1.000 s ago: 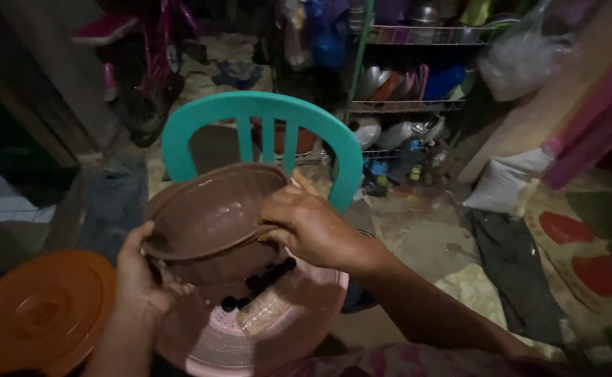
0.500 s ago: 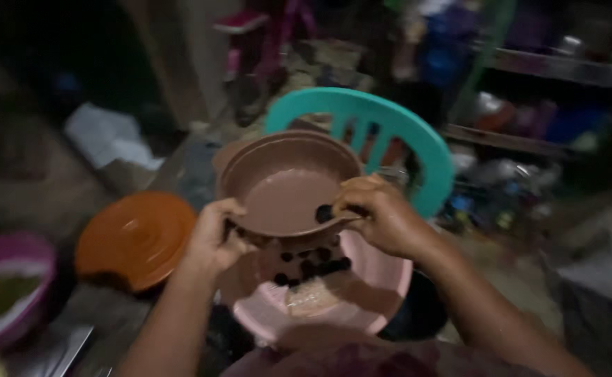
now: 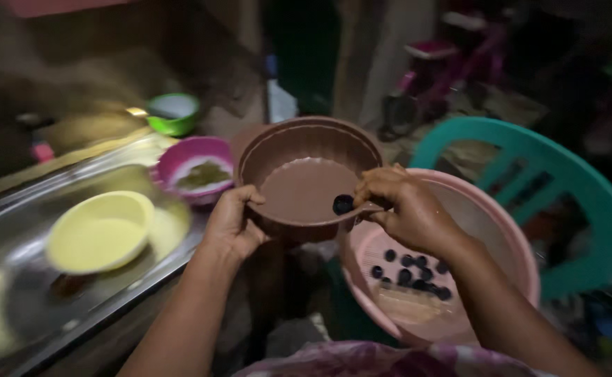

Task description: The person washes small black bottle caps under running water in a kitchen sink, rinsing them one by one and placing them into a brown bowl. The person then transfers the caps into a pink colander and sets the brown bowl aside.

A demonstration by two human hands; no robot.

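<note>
Both hands, the left hand (image 3: 232, 227) and the right hand (image 3: 407, 209), grip the rim of the brown bowl (image 3: 306, 181) at frame centre, above the pink basin (image 3: 487, 237).

Yellow bowl (image 3: 100, 239) sits on the steel tabletop (image 3: 19, 293) at left, purple bowl (image 3: 195, 169) and green bowl (image 3: 172, 113) above, teal chair (image 3: 564, 202) at right.

home kitchen corner | steel sink counter (image 3: 54, 279) | plastic bowls (image 3: 100, 230) | teal chair (image 3: 564, 202) | child's tricycle (image 3: 445, 70)
</note>
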